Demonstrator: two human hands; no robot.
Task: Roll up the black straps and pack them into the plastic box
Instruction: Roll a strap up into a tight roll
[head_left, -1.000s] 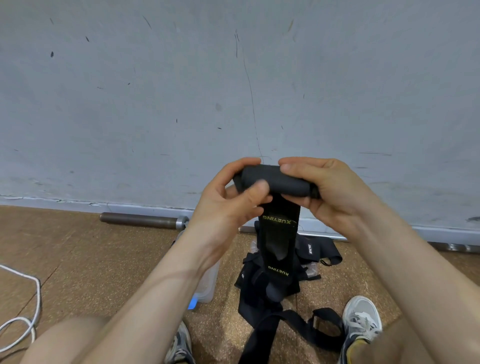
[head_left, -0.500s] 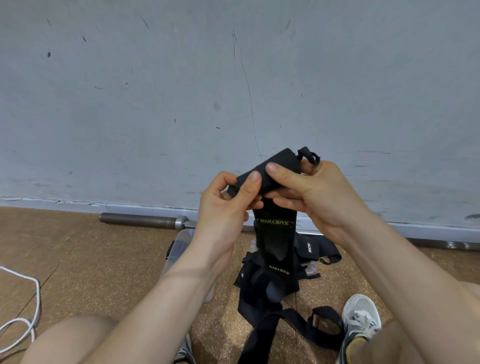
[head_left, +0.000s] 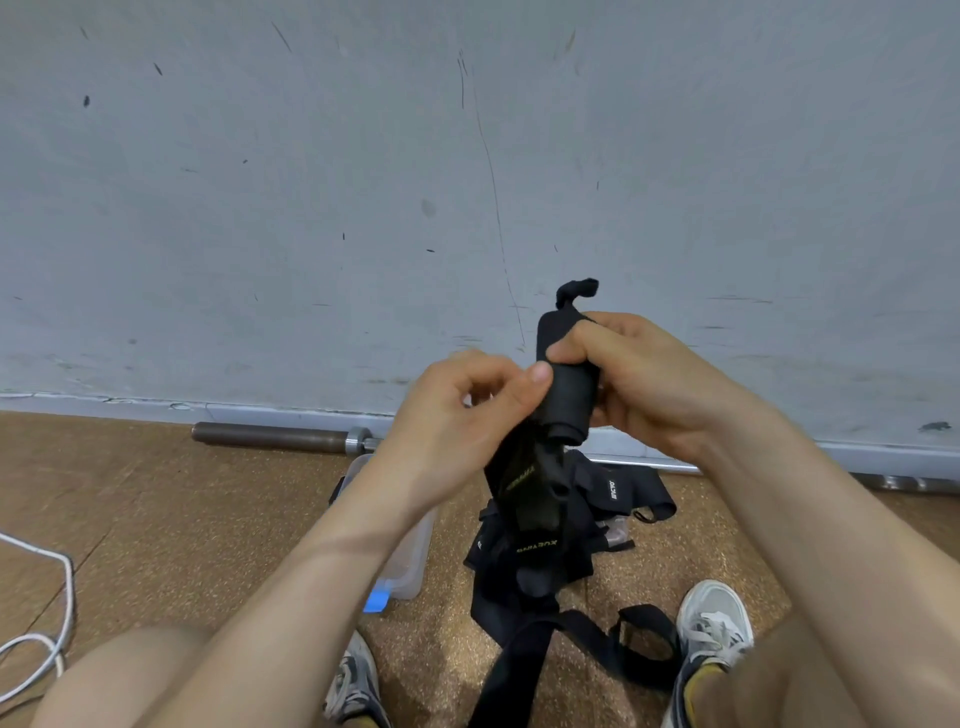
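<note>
Grey scuffed wall (head_left: 311, 208) fills the upper view, and below it lies a brown cork-like floor (head_left: 156, 493) with a barbell (head_left: 270, 435) along the skirting. We sit on that floor with both hands raised in front of the wall.

Our right hand (head_left: 639, 384) wraps its fingers round the strap (head_left: 569, 400), which is wound into a tight upright roll with a small loop poking out at the top. Our left hand (head_left: 457, 415) has its fingers curled and its thumb tip against the side of the roll, and it seems to pinch the strap just where the loose tail leaves it. The tail hangs down toward the pile (head_left: 545, 551) of other black straps on the floor between our shoes.

We judge the strap light, soft and limp. It is woven cloth that folds anywhere, and it is not fragile. Its trouble is springiness: a roll like this loosens as soon as pressure comes off. So we would hold it round its middle, with fingers across the outer wrap and a thumb on the free edge, and feed the tail in under tension.

A clear box (head_left: 415, 540) sits on the floor just left of the pile, with a blue latch (head_left: 375, 603) at its near end. Our left forearm covers most of it. Something dark shows at its far left edge, but we cannot tell whether that is inside or beside it, nor what else the box holds.

A white cable (head_left: 65, 571) curls on the floor far to the left.
</note>
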